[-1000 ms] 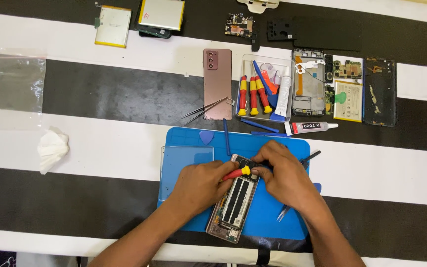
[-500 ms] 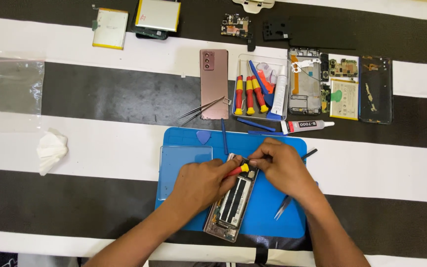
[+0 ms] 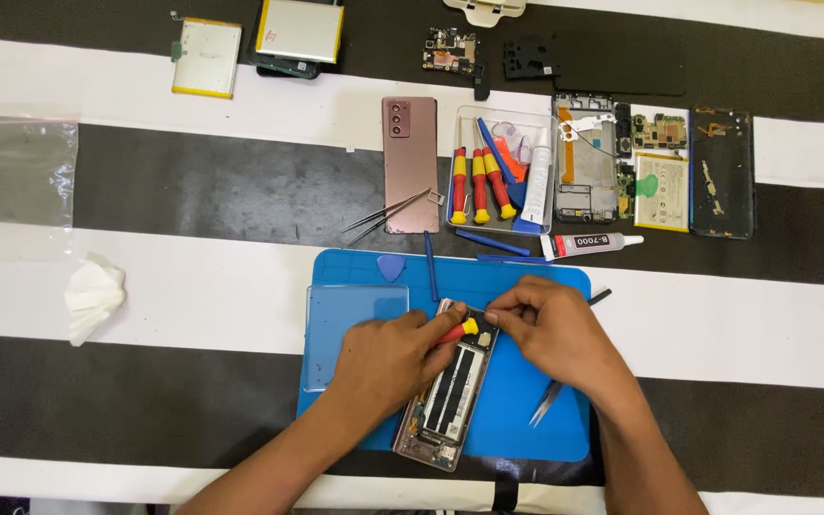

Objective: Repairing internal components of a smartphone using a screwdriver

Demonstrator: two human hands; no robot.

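An opened phone (image 3: 445, 401) lies tilted on the blue work mat (image 3: 526, 420), its dark inner parts showing. My left hand (image 3: 388, 358) rests on the phone's left side and grips a red-and-yellow screwdriver (image 3: 458, 331), whose tip points at the phone's top end. My right hand (image 3: 550, 329) meets it from the right, with fingertips pinched at the phone's top right corner; whether it grips a small part I cannot tell. Metal tweezers (image 3: 545, 405) lie on the mat under my right wrist.
A clear tray (image 3: 500, 172) of screwdrivers, a glue tube (image 3: 588, 243), a pink phone back (image 3: 409, 162), tweezers (image 3: 383, 215), blue pry tools (image 3: 429, 262) and a blue pick (image 3: 390, 267) lie beyond the mat. Phone frames and boards (image 3: 655, 167), batteries (image 3: 207, 57), a plastic bag (image 3: 16, 172) and a tissue (image 3: 92, 296) lie around.
Both hands stay over the phone's top end with only slight shifts. The view has drifted a little.
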